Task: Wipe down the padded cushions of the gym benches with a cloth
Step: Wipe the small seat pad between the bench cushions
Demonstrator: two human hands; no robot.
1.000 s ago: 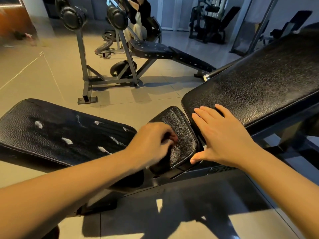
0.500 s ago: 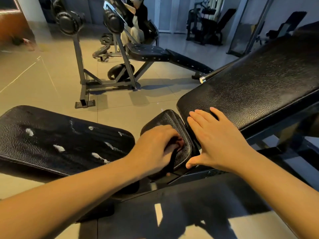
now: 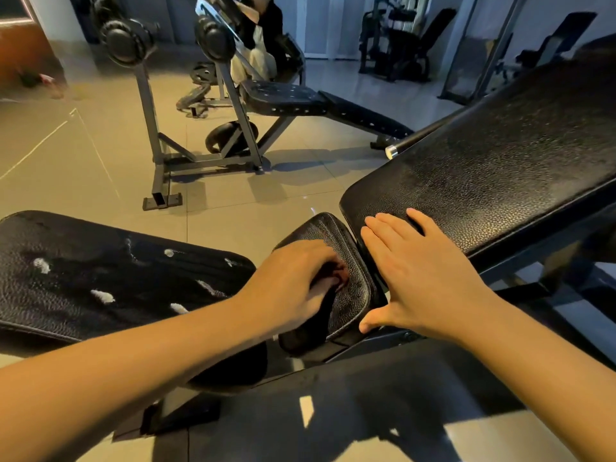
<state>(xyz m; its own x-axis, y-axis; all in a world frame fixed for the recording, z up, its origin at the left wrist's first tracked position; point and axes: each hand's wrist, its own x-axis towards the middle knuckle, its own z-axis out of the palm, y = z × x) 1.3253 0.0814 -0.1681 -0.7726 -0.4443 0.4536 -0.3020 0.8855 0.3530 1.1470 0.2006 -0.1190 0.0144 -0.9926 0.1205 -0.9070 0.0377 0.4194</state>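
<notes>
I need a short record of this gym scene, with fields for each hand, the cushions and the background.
left hand: curled on the small middle cushion, gripping a reddish cloth that is mostly hidden
right hand: flat, fingers straight, on the lower end of the inclined cushion
flat cushion: at the left, black, with white marks
background: another bench with a rack on the tiled floor

- Tilted back pad (image 3: 483,181): my right hand (image 3: 423,278) flat on its lower end.
- Small middle pad (image 3: 355,295): my left hand (image 3: 293,281) grips a cloth (image 3: 338,274).
- Left pad (image 3: 140,278): I see white smears (image 3: 101,296).
</notes>
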